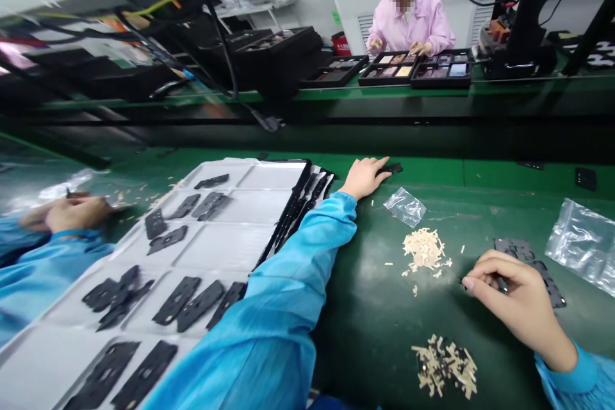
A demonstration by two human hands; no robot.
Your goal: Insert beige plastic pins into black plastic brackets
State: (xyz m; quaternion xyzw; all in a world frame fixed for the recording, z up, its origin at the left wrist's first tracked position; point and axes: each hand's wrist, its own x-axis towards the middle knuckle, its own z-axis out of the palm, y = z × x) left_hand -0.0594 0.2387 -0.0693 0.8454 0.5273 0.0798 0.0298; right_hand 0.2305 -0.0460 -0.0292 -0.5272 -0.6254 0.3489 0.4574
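Green bench top fills the lower half of the frame, with a second green line and a pink-gowned co-worker beyond it. My right hand (516, 298) is curled at the lower right, its fingers (485, 269) pinched shut around a small dark item (502, 285), mostly hidden by my grip. Under and just beside it lie dark grey perforated plates (545, 282). My left hand (365, 178) reaches to the upper middle, its fingers loosely extended, not clearly gripping, with the tips touching a small black piece (393, 168).

Between my hands sit a small clear plastic bag (404, 207) and a loose heap of pale strips (423, 248). A second heap, mixed with dark bits (444, 365), lies near the bottom edge, and a larger clear bag (583, 246) lies at the right edge. Left of my arm, a white compartment tray (235, 179) holds black slotted parts (200, 305). At far left, a neighbour's hands (67, 214) rest beyond it. Across the line, the co-worker (410, 19) handles black trays (389, 70). Any print on them is too small to read.
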